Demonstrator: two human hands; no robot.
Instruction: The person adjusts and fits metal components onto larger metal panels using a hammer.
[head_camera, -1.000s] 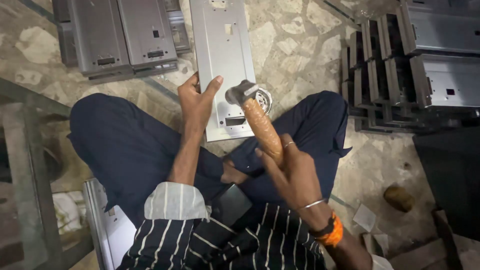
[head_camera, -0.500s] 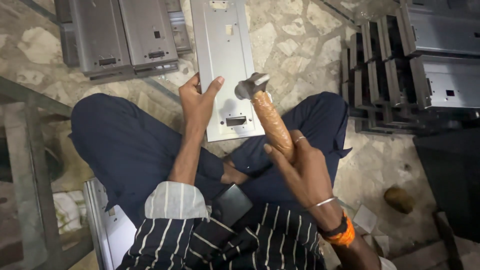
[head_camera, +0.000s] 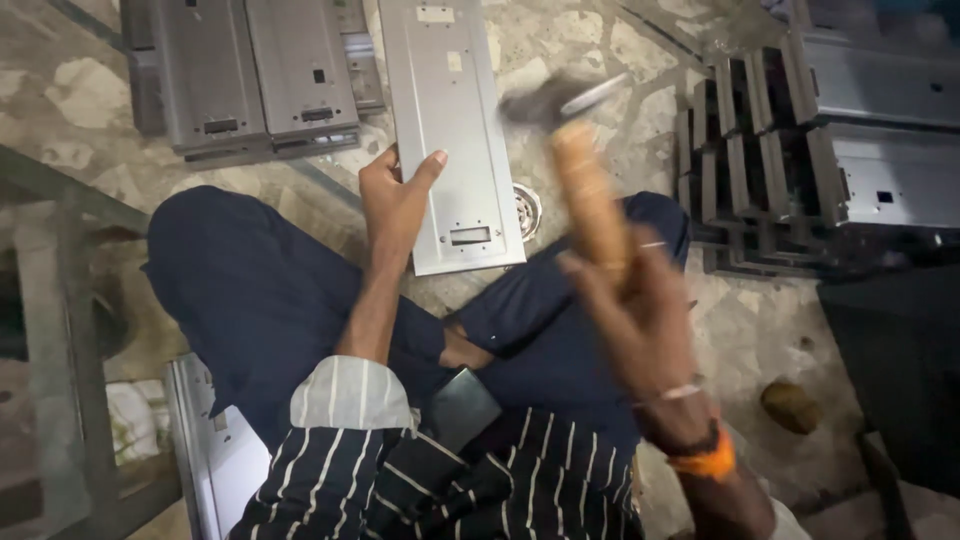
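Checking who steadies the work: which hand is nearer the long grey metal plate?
Left. The left hand presses on the plate's left edge; the right hand holds the hammer off to its right.

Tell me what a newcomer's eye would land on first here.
First, the blurred hammer raised in the right hand, right of centre. Next, the long grey metal panel on the stone floor, steadied at its edge by the left hand. Stacks of similar metal parts crowd the right side.
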